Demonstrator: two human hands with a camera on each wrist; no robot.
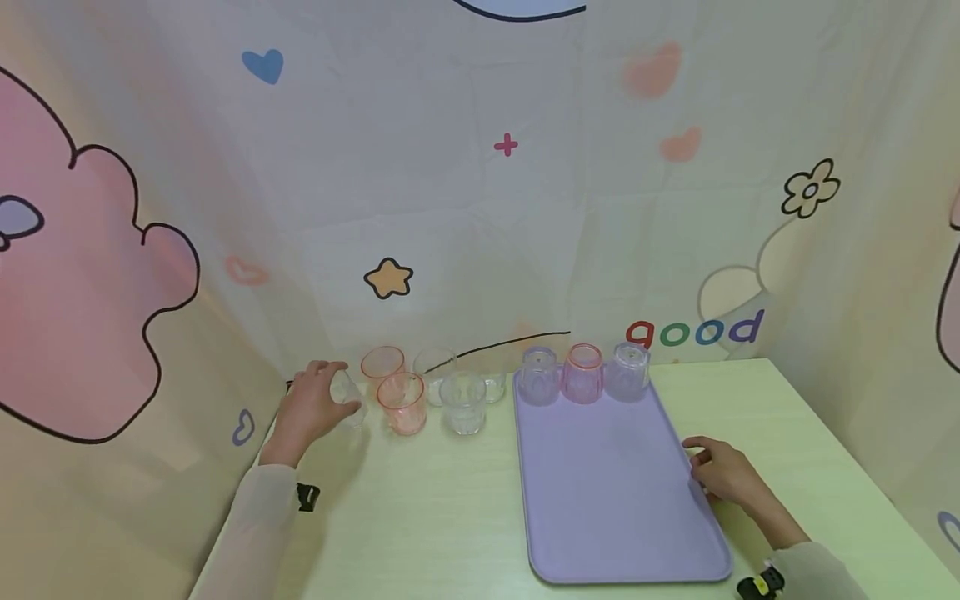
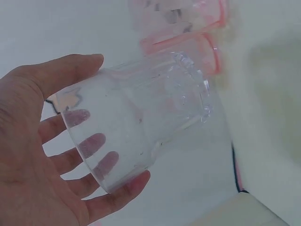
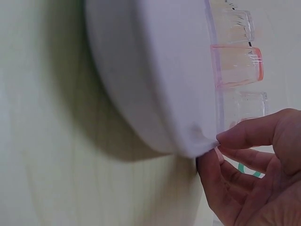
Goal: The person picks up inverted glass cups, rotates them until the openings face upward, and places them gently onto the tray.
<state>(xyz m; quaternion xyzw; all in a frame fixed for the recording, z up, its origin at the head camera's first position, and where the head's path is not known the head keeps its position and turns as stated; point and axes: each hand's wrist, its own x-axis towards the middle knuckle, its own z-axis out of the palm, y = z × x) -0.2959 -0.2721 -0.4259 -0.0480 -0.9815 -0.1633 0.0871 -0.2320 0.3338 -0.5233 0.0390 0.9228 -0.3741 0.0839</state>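
Tray (image 1: 622, 500): three glasses (image 1: 582, 377), apparently upturned; left hand (image 1: 309, 412): clear cup (image 2: 150, 106).

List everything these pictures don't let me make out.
- Head: the rear pink glass's lower part, overlapped by the front pink glass.
- Head: the rest of the left sleeve, cut off by the bottom edge.
- Left wrist: part of the uppermost pink glass, cut off by the top edge.
- Right wrist: part of the green letter, behind the right hand.
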